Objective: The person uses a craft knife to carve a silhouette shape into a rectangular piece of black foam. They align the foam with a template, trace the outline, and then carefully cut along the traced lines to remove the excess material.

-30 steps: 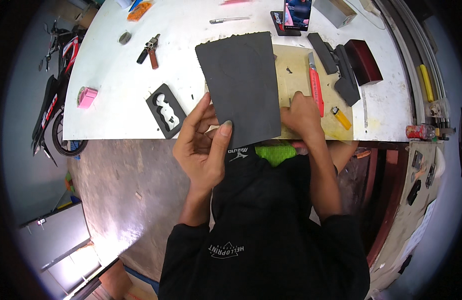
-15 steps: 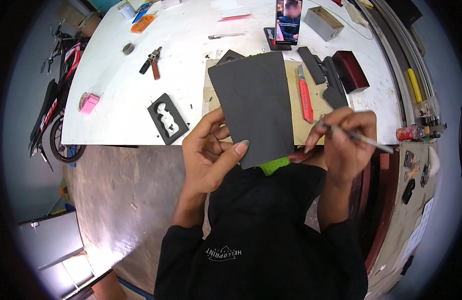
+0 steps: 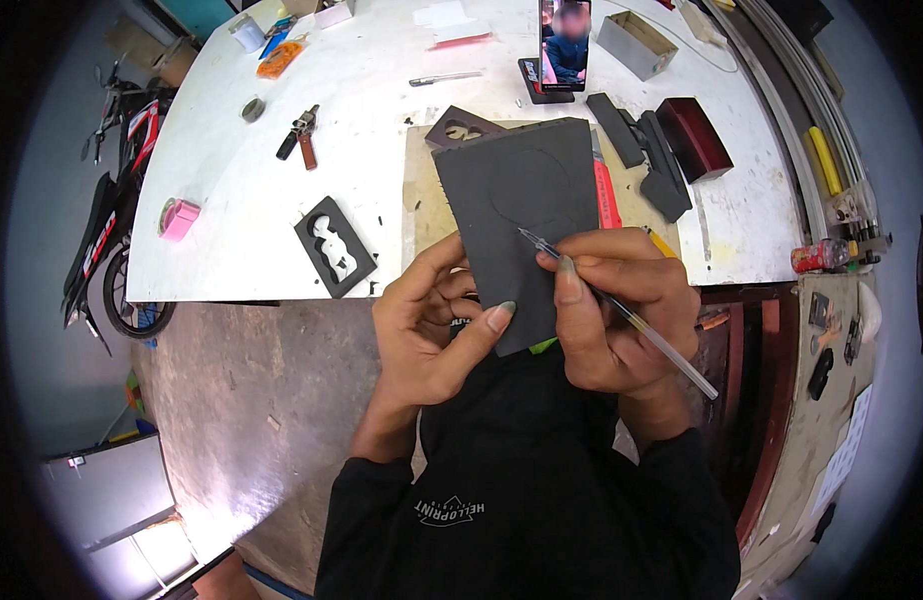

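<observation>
A dark grey foam sheet (image 3: 502, 270) is tilted up over the table's front edge, a faint rounded outline drawn on its upper half. My left hand (image 3: 427, 325) grips its lower left side, thumb on the face and fingers behind. Between the thumb and fingers of my right hand (image 3: 622, 310) is a clear-barrelled pen (image 3: 654, 345), its tip at the sheet just below the outline. Behind the sheet lie a tan cutting board (image 3: 422, 195), a red utility knife (image 3: 608, 190), partly covered, and a dark foam piece with cut-outs (image 3: 460, 130).
Left on the white table (image 3: 222, 240) lie a black foam insert (image 3: 335, 247), a pink tape roll (image 3: 179, 218) and a brown-handled tool (image 3: 304, 138). A phone on a stand (image 3: 564, 50) is at the back. Foam offcuts (image 3: 665, 190) and a dark red box (image 3: 694, 140) lie right.
My right hand has come left with the pen, bringing its tip to the foam sheet. The sheet has shifted slightly right and down with my left hand, uncovering more of the cut-out foam piece.
</observation>
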A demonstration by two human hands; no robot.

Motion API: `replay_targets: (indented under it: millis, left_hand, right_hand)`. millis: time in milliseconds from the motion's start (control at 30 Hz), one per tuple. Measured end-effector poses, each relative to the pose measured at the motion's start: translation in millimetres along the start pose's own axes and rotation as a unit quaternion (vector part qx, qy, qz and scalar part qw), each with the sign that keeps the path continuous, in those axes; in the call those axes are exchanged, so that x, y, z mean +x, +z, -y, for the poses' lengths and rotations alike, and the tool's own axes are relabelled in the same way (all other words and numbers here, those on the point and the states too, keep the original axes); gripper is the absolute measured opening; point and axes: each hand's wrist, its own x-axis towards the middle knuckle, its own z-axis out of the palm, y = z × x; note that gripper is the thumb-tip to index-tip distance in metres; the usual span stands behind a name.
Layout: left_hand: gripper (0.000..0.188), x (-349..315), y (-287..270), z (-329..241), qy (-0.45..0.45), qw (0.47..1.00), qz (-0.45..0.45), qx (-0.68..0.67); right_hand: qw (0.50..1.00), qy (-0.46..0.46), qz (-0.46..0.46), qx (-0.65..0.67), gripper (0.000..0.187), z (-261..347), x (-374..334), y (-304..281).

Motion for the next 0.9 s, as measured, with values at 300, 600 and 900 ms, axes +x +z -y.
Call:
replay_targets:
  millis: [300,600,900]
  left_hand:
    - [0.060,2,1,4,-0.006,1.000,0.006,-0.002]
    - [0.062,4,0,8,-0.012,1.000,0.007,0.005]
    - [0.061,3,-2,10,-0.010,1.000,0.003,0.010]
  right_hand:
    - [0.999,-0.020,-0.029,-0.010,0.018,-7,-2,3]
    - [0.998,-0.046,-0.029,-0.016,0.017,-19,-2,7]
    - [0.999,-0.019,-0.042,-0.005,0.016,-17,-5,6]
